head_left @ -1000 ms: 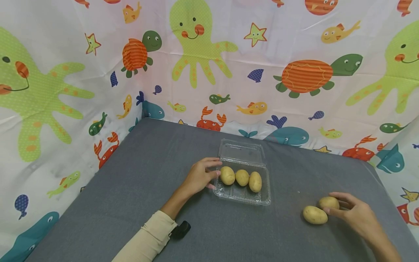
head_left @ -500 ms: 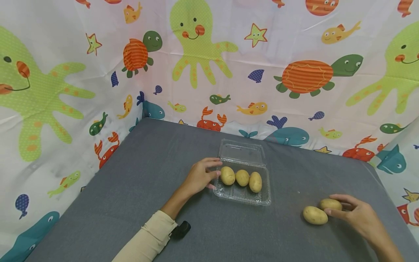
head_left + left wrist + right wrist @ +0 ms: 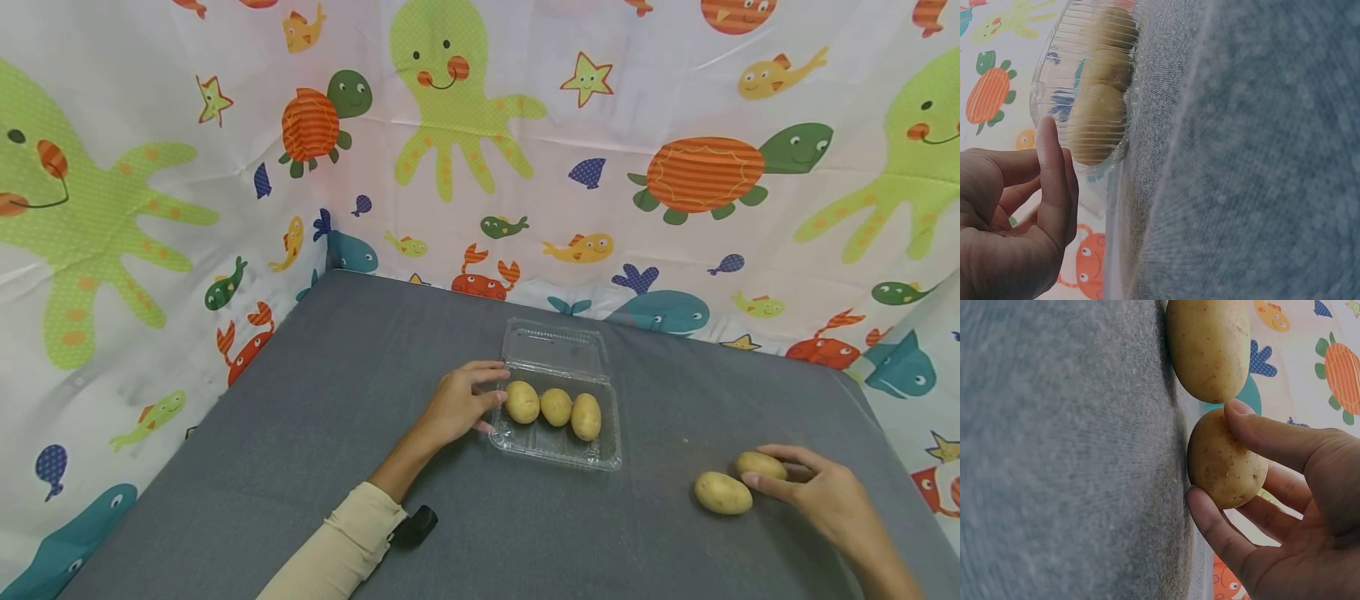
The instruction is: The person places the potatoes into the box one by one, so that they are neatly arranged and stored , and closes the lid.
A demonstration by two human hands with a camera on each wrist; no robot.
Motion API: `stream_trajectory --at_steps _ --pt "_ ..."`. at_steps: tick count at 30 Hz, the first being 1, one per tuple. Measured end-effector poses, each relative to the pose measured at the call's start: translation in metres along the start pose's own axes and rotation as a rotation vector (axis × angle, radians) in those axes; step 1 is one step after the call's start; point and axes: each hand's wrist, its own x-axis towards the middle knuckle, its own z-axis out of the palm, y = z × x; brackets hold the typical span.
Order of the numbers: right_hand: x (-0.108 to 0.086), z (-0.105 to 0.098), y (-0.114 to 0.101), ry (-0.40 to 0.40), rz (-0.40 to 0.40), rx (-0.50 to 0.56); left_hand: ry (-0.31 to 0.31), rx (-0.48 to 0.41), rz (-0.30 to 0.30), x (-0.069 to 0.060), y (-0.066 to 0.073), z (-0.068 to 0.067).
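A clear plastic container [image 3: 525,440] with its lid folded back holds a row of three potatoes [image 3: 556,407]. The left hand [image 3: 459,407] rests its fingers and thumb on the container's left side; the left wrist view has its fingertips at the clear wall [image 3: 1054,75]. On the right of the table, the right hand [image 3: 825,496] pinches a potato [image 3: 759,467] between thumb and fingers. In the right wrist view that potato [image 3: 1225,462] sits against the cloth, thumb on one side. A second loose potato [image 3: 723,493] lies beside it, to its left.
Grey cloth [image 3: 360,350] covers the table. A curtain [image 3: 480,167] printed with sea animals stands behind it and at both sides. A black object [image 3: 415,527] is at the left sleeve [image 3: 337,542].
The right hand and the potato it pinches have shifted slightly to the right, a little away from the other loose potato. The left hand and the container have stayed in place.
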Motion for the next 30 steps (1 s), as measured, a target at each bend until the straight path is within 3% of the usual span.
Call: stream_trajectory --at_steps 24,30 --pt "-0.007 0.006 -0.036 0.029 0.020 0.049 -0.001 0.001 0.005 0.000 -0.002 0.000" --pt "-0.012 0.010 -0.046 0.052 -0.055 0.045 -0.003 0.002 0.005 0.001 -0.001 0.000"
